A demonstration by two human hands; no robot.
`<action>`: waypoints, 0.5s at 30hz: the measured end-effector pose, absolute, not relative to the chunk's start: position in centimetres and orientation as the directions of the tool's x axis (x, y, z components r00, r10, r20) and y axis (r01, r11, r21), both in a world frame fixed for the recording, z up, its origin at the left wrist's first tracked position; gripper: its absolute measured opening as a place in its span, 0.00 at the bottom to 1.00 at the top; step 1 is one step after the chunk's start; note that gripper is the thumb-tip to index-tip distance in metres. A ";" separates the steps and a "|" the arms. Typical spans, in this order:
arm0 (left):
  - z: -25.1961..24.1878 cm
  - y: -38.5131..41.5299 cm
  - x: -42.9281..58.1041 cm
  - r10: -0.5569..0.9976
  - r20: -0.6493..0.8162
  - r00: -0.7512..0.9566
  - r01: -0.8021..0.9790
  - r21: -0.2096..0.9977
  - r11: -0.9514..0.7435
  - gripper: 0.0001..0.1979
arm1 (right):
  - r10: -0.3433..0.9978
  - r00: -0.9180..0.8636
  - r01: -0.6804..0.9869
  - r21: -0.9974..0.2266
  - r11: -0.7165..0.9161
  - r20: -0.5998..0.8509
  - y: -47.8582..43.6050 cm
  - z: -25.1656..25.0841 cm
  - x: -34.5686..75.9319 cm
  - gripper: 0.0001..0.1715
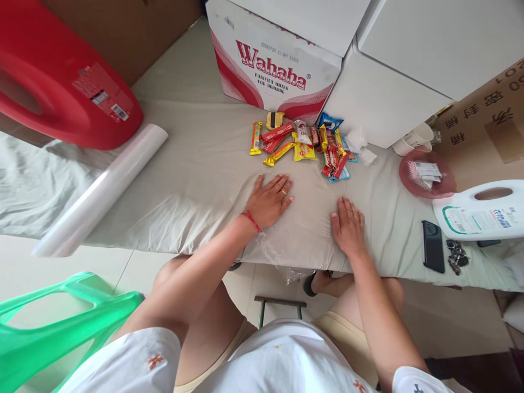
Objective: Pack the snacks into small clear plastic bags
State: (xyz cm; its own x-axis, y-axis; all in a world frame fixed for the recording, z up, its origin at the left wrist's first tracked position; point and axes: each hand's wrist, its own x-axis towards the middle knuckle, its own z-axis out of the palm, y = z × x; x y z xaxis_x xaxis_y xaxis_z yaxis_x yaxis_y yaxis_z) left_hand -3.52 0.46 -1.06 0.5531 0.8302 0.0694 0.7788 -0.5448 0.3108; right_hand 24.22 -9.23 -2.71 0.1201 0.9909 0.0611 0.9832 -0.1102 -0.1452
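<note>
My left hand (268,203) lies flat with its fingers spread on the cloth-covered table; a red string bracelet circles the wrist and a ring sits on one finger. To its right, my right hand (349,226) also rests palm down, fingers stretched out. Beneath and between them spreads a thin sheet of clear plastic film (305,232), its crumpled end hanging over the front edge. Just beyond my hands is a loose pile of wrapped snacks, with red packets (278,132), yellow bars (279,154) and a blue packet (331,121). Neither hand touches the snacks.
A long roll of plastic film (102,188) and a big red jug (65,76) are at left. Behind the snacks stands a Wahaha carton (274,65). A pink basket (409,180), white bottle (477,210), phone (433,246) and keys (457,256) lie right. A green plastic bag (82,316) hangs lower left.
</note>
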 end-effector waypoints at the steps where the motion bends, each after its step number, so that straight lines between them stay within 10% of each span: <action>1: -1.0 0.5 -3.6 0.847 0.062 0.528 0.797 0.307 -0.519 0.30 | 0.987 0.146 0.981 -0.139 -0.135 0.068 -9.5 -2.8 25.0 0.37; 15: -0.8 1.1 -4.8 0.825 -0.009 0.565 0.780 0.331 -0.531 0.31 | 0.977 -0.182 0.919 -0.334 0.208 0.109 -5.3 -1.1 23.1 0.29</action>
